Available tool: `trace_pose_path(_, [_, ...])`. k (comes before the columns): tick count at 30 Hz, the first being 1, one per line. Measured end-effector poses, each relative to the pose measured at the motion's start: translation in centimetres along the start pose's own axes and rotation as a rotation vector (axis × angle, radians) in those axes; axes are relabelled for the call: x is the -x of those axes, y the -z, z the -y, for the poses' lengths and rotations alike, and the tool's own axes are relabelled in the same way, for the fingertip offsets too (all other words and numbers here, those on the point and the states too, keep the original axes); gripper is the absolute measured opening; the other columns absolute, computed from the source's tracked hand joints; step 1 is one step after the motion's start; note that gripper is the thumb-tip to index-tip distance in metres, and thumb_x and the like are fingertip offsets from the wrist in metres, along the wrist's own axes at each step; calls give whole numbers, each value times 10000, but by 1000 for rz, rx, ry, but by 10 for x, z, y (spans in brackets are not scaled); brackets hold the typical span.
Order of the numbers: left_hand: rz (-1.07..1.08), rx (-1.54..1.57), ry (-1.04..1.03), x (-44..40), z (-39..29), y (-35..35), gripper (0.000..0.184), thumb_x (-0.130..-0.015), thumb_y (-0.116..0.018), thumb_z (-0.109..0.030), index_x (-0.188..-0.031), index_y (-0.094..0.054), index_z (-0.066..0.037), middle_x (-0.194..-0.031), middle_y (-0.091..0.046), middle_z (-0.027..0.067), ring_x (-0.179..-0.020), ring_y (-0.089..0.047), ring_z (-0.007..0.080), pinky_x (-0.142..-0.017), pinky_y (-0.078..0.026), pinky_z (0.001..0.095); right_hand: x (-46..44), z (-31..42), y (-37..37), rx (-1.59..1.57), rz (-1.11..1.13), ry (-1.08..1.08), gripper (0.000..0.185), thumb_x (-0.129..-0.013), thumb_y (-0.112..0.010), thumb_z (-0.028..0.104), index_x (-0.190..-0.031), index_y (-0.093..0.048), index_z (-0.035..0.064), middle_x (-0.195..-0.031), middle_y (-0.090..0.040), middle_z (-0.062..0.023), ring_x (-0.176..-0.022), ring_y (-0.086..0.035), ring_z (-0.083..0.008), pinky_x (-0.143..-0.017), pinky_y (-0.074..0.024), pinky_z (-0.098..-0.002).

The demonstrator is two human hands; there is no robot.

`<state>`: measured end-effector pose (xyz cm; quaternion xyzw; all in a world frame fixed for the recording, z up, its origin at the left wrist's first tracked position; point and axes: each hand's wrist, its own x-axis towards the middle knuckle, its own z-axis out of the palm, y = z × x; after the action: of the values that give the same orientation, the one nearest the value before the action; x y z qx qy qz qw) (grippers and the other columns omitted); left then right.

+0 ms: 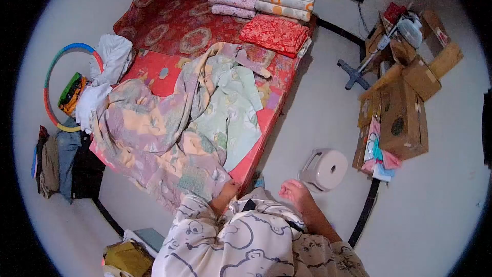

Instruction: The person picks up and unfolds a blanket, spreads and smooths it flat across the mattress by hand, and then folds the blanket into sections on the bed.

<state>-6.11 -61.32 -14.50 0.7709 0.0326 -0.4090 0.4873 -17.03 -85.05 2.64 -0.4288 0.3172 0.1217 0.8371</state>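
Observation:
My left hand point(230, 190) is at the near corner of the bed, beside the edge of a patchwork-print blanket point(154, 128); its fingers are mostly hidden, and whether it grips anything is unclear. The blanket lies crumpled over the red bed point(266, 118), its pale green underside point(233, 113) folded up on the right. Over the floor, left of a white stool point(326, 170), my right hand point(294, 192) is loosely curled closed, with nothing visible in it.
Folded bedding point(284, 0) and a red folded cloth point(274, 33) rest at the bed's far end. A hula hoop point(46, 90) and clothes point(66, 161) are on the left. Cardboard boxes point(402, 123) and a standing fan point(410, 31) line the right side.

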Motion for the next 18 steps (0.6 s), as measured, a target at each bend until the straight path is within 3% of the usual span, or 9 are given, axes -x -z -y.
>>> trace_pose_path(1, [-2,11,5,-18,-21,1,239,-793,-480,-262,-822,-533,-31,-682,-571,59,-600,-538,119,-509,-427,258,-10,16,1,-33,-41,18,153,-797,-443,179,-798,-458,26,-715,-478,-40,-706,-492,-140,-690,-410,-253])
trace_pose_path(3, [-7,-322,-214,-43,-39,7,259,-786,-487,-263,-830,-533,-12,-701,-577,71,-605,-542,124,-528,-435,269,-22,35,8,-48,-44,66,150,-793,-450,173,-812,-460,24,-718,-473,-45,-704,-494,-150,-696,-418,-268])
trace_pose_path(4, [-8,-325,-206,-62,-38,7,259,-786,-487,-263,-830,-533,-12,-701,-577,71,-605,-542,124,-528,-435,269,-36,37,24,107,-32,166,146,-788,-460,169,-823,-461,28,-722,-472,-45,-701,-496,-158,-697,-422,-278])
trace_pose_path(6, [-132,-321,-256,-103,-46,5,267,-779,-496,-255,-829,-530,6,-702,-578,82,-598,-541,133,-543,-437,272,-45,69,33,-143,-83,33,127,-772,-486,152,-845,-472,49,-737,-470,-39,-728,-496,-185,-701,-433,-299])
trace_pose_path(10, [-98,-162,-156,-122,-101,-8,217,-768,-504,-189,-835,-529,16,-678,-565,87,-581,-530,145,-548,-439,260,-86,81,95,-131,-95,51,134,-759,-507,164,-838,-485,58,-742,-475,-43,-728,-495,-195,-691,-428,-300])
trace_pose_path(13, [-100,-57,-78,-154,-99,-22,218,-769,-501,-188,-831,-532,19,-677,-562,88,-580,-527,145,-553,-439,259,-124,110,127,207,-136,242,152,-750,-520,187,-827,-495,58,-758,-483,-55,-706,-496,-192,-681,-421,-302])
trace_pose_path(15, [-151,-43,-92,-158,-117,-30,223,-764,-505,-191,-821,-535,23,-679,-565,97,-578,-529,145,-542,-437,257,-151,151,136,-296,-255,-172,161,-745,-529,206,-817,-502,64,-738,-494,-49,-669,-496,-178,-671,-414,-300])
trace_pose_path(17, [-194,24,195,-127,-179,-40,233,-758,-511,-200,-823,-543,21,-683,-573,102,-582,-535,153,-542,-443,269,-193,180,157,-269,-164,-223,148,-748,-526,201,-814,-504,70,-720,-497,-40,-665,-496,-168,-658,-416,-292])
trace_pose_path(18, [-211,45,220,-143,-163,-48,233,-758,-511,-200,-823,-543,21,-683,-573,102,-582,-535,153,-542,-443,269,-208,193,167,-267,-93,-278,136,-751,-523,196,-811,-506,75,-702,-501,-31,-661,-497,-158,-646,-417,-284])
